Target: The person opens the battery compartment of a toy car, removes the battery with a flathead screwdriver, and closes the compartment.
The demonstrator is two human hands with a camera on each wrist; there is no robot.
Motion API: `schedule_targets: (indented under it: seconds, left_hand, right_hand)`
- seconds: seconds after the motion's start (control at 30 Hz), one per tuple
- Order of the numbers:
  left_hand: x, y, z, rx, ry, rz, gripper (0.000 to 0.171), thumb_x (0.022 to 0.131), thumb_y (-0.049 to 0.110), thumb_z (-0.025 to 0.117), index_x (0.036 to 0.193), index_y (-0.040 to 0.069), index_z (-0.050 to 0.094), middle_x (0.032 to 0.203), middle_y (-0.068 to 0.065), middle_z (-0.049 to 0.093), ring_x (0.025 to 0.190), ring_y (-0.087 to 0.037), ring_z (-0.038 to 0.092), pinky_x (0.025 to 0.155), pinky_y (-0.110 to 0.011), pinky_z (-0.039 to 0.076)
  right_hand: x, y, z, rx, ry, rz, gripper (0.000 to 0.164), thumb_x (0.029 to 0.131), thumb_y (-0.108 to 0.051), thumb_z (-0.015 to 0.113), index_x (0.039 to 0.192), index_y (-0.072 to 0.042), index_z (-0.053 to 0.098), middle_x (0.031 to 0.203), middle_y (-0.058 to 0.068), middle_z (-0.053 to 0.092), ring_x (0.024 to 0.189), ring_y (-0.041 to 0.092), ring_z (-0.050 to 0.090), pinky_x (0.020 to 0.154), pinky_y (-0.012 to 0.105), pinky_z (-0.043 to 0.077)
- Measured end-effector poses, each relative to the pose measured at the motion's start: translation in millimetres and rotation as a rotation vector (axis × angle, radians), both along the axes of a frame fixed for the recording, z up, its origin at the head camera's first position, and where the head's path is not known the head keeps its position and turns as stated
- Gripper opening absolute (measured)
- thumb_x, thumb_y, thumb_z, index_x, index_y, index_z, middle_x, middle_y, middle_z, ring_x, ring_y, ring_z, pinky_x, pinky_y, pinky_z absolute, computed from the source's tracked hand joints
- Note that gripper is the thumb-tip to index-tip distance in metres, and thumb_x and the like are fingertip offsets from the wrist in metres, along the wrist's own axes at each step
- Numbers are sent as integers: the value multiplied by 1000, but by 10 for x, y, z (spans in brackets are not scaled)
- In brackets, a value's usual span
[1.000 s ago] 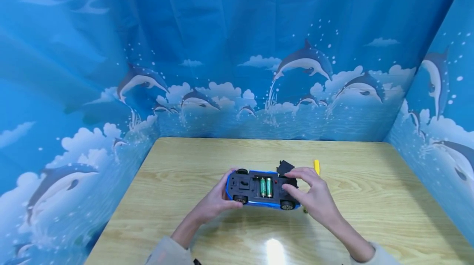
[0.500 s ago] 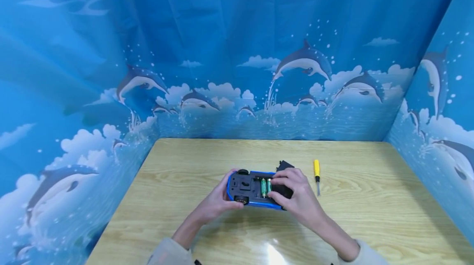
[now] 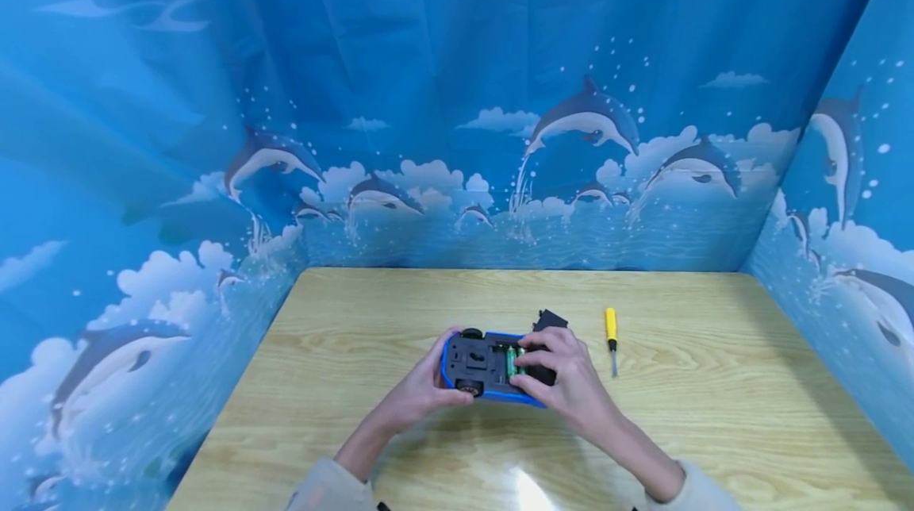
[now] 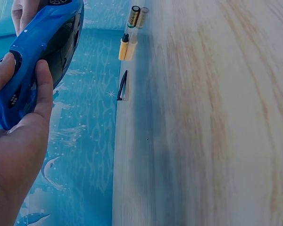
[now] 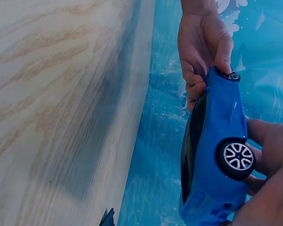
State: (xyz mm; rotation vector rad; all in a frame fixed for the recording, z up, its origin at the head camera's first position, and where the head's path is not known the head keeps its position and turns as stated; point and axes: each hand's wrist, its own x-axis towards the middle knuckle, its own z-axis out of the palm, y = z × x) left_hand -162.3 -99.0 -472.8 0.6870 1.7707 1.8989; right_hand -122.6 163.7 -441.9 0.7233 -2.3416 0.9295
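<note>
A blue toy car (image 3: pixel 464 368) is held underside up above the table, its battery compartment facing me. My left hand (image 3: pixel 421 388) grips its left end, thumb beside a wheel (image 3: pixel 469 388). In the left wrist view the glossy blue body (image 4: pixel 35 52) shows between thumb and fingers. Two green batteries (image 3: pixel 511 362) lie side by side in the compartment. My right hand (image 3: pixel 571 376) reaches over the car's right end, bent fingers and thumb pinching at the right-hand battery and partly covering it. From the right wrist view, that hand (image 5: pixel 273 174) is behind a silver-spoked wheel (image 5: pixel 238 156).
A black battery cover (image 3: pixel 551 319) lies on the wooden table (image 3: pixel 371 297) behind the car. To its right is a screwdriver (image 3: pixel 611 328) with a yellow handle. One black-and-gold battery (image 4: pixel 134 17) lies on the table, hidden from the head view. A dolphin-print curtain (image 3: pixel 457 98) surrounds the table.
My right hand has moved left from the car's right end onto the batteries, uncovering the screwdriver. The left hand keeps its grip, and the car has shifted slightly right.
</note>
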Motion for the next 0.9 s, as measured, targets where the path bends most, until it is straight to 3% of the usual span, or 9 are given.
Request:
schedule_targets:
  seconds: [0.2, 0.33, 0.5, 0.73, 0.9]
  left_hand:
    - [6, -20, 35, -17, -5, -6, 98, 86, -7, 73, 163, 23, 21, 154, -24, 40, 121, -36, 61, 98, -43, 58]
    - [5, -26, 62, -18, -7, -2, 98, 86, -7, 73, 164, 22, 21, 156, -25, 38, 123, -37, 60, 99, -42, 57]
    - [7, -21, 67, -25, -23, 18, 99, 86, -8, 72, 164, 23, 20, 155, -26, 38, 122, -37, 60, 99, -43, 58]
    - [15, -12, 87, -26, -14, 28, 98, 86, -9, 71, 164, 23, 21, 157, -26, 36, 123, -37, 60, 99, -42, 57]
    - [15, -12, 87, -21, -17, 18, 97, 87, -10, 71, 164, 21, 21, 158, -26, 35, 125, -37, 59, 99, -41, 57]
  right_hand:
    - [-20, -7, -36, 12, 73, 10, 21, 71, -13, 94, 88, -11, 81, 114, 5, 72, 111, 26, 57, 86, 53, 48]
    - [-32, -14, -58, -43, 105, 19, 20, 72, -9, 91, 90, -9, 81, 112, 5, 73, 110, 26, 58, 88, 50, 46]
    - [-44, -13, -62, -127, 69, 43, 15, 79, -6, 85, 94, -9, 81, 108, 3, 74, 110, 24, 58, 94, 46, 41]
    - [-67, 23, -58, -32, 66, 120, 19, 82, -13, 84, 101, -12, 80, 111, -1, 75, 112, 25, 61, 99, 52, 39]
    - [-74, 86, -6, 26, -44, 180, 23, 85, -16, 84, 107, -14, 79, 122, -4, 73, 123, 27, 57, 104, 59, 39]
